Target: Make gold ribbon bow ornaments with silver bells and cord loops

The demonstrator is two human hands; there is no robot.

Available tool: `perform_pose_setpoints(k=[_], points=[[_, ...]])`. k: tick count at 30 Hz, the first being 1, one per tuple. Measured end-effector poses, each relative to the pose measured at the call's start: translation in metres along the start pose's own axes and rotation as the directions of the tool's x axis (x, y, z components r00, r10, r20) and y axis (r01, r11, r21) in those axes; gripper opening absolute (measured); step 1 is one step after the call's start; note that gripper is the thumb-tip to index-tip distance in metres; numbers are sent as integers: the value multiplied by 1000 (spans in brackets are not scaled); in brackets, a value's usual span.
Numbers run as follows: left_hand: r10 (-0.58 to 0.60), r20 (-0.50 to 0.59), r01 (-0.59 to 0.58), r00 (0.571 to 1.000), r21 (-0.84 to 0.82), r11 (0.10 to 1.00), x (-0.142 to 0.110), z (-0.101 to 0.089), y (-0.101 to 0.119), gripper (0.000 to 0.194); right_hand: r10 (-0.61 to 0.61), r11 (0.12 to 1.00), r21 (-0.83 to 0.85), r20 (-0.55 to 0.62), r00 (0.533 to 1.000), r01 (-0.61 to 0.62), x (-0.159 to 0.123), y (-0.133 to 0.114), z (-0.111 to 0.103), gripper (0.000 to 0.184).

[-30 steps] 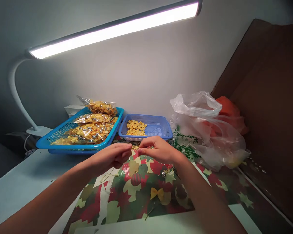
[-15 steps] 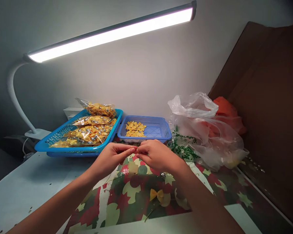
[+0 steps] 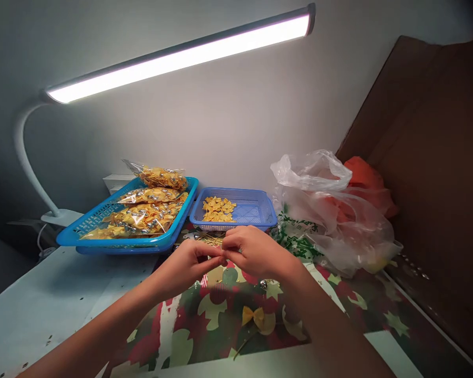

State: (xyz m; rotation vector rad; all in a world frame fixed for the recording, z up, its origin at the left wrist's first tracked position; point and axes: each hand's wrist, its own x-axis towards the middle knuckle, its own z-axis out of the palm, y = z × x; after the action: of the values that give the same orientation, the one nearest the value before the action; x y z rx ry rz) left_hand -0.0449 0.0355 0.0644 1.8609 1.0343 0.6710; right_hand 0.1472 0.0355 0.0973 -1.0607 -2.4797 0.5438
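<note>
Fingertips meeting, my left hand and my right hand are both pinched together over the patterned sheet. Whatever lies between the fingers is hidden or too small to name. Just beyond them are thin gold-coloured strands, partly covered by the hands. A yellow bow lies on the sheet nearer to me, with a thin stem-like strand by it. Close to my right wrist sits a small shiny silver bell-like ball. Behind the hands, a blue-violet basket holds a heap of small yellow bows.
At left, a bright blue basket carries clear bags of yellow and silver pieces. A lit lamp spans overhead. Crumpled plastic bags stand at right before a brown cardboard panel. The patterned sheet covers the middle.
My left hand has shifted slightly right and down, its fingertips now below those of my right hand. More of the gold strands shows behind. My right hand has barely moved.
</note>
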Motion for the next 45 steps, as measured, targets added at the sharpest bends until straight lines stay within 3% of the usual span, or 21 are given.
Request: perform_pose_setpoints(k=[9, 13, 16, 18, 23, 26, 30, 36, 41, 45], points=[[-49, 131, 69, 990, -145, 987, 2, -7, -1, 34, 25, 998, 54, -60, 998, -21, 1, 4, 2, 30], [-57, 80, 72, 995, -199, 977, 3, -5, -1, 34, 75, 971, 232, -51, 996, -61, 4, 9, 3, 26], [-84, -51, 64, 995, -319, 946, 5, -4, -2, 30, 135, 874, 472, -7, 991, -116, 5, 15, 2, 16], [-106, -98, 63, 990, -367, 928, 6, -3, -3, 29, 137, 808, 574, 42, 990, -136, 6, 18, 3, 19], [-116, -153, 51, 981, -375, 926, 6, -1, -2, 30, 95, 632, 763, 101, 990, -138, 11, 24, 16, 24], [-117, -186, 42, 976, -365, 930, 6, 2, -4, 31, 77, 583, 801, 109, 991, -133, 14, 26, 22, 25], [-100, -290, -5, 952, -341, 940, 6, 6, -9, 28, 108, 635, 758, 104, 989, -149, 13, 25, 23, 22], [-42, -483, -81, 874, -231, 970, 3, 7, -8, 32, 137, 780, 616, 2, 991, -109, 11, 13, 21, 16], [165, -566, -193, 808, 12, 981, -2, 7, -8, 32, 197, 844, 518, -49, 979, -144, 9, -4, 19, 16], [310, -569, -293, 761, 125, 948, -5, 8, -9, 35, 326, 815, 520, -45, 944, -256, 9, -14, 23, 16]])
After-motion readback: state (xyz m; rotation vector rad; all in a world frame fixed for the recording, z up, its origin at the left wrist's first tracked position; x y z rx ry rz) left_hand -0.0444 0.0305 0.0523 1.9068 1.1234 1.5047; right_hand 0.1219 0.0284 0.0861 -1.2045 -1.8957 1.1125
